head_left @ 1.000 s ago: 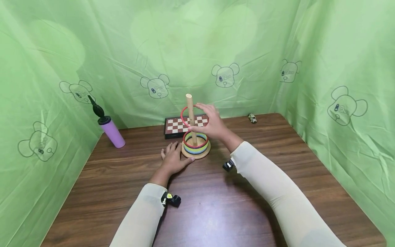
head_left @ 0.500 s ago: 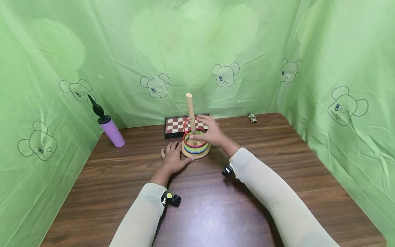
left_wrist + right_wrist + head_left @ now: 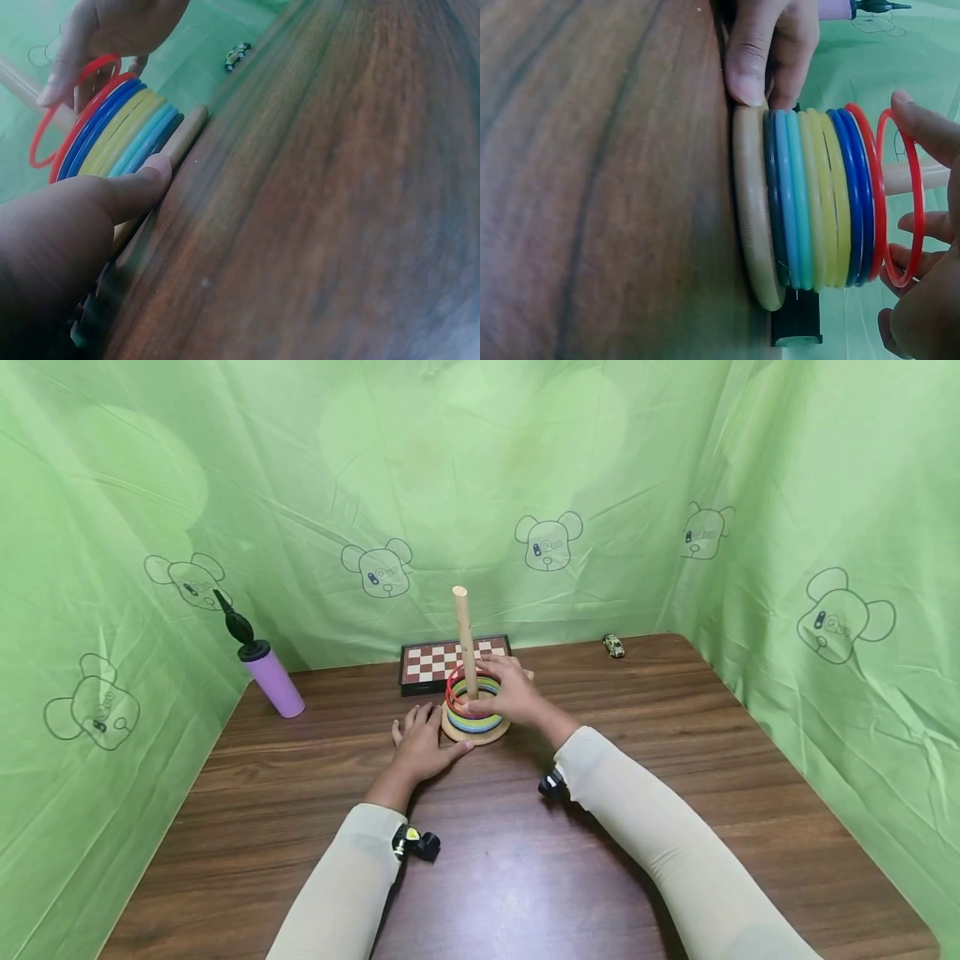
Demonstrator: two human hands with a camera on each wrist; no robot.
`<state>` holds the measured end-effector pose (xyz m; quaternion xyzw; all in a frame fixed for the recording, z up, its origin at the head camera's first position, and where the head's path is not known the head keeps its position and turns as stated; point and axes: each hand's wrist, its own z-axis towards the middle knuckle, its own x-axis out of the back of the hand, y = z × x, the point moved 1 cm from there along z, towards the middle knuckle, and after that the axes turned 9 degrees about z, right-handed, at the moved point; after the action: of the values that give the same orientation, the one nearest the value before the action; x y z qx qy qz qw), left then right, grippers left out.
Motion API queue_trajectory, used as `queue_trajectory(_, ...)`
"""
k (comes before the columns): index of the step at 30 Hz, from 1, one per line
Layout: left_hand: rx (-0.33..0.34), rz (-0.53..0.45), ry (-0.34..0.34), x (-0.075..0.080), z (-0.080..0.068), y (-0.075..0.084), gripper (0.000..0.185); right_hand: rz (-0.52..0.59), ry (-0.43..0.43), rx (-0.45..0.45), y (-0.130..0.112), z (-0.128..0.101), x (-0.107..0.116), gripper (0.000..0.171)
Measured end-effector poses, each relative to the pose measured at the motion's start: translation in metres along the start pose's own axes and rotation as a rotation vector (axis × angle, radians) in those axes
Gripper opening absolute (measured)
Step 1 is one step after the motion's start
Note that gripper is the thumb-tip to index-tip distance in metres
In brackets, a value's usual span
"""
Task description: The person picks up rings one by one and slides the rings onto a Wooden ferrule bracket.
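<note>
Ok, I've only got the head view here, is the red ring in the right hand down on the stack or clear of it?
Observer: Clear of it. The right wrist view shows the red ring apart from the stack, with bare peg between them.
Operator: What's topmost on the stack?
Observer: Another red ring; below it come blue, yellow, then light blue toward the wooden base.
Operator: And the left hand?
Observer: The left hand has its thumb tip pressed against the base's rim.
</note>
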<state>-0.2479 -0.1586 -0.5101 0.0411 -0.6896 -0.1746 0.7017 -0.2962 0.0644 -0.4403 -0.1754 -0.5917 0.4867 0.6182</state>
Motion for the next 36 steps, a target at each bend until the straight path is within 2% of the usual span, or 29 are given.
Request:
queue_trajectory(7,0.001,0.005,-0.001,0.001,0.0,0.0,0.106,-0.043,-0.002,-0.045,0.002,-0.003,-0.006,0.103)
queue_trajectory(17,-0.007,0.012,0.002,0.0,0.0,0.0,0.106,-0.058,-0.017,-0.066,0.0,-0.006,-0.01,0.102)
queue_trajectory(27,-0.009,0.005,0.009,-0.001,-0.001,-0.001,0.106,-0.051,-0.023,-0.044,0.007,-0.008,-0.01,0.105)
queue_trajectory(36,-0.004,-0.007,0.017,0.0,-0.002,0.0,0.105,0.036,-0.028,0.019,0.018,-0.008,-0.008,0.099)
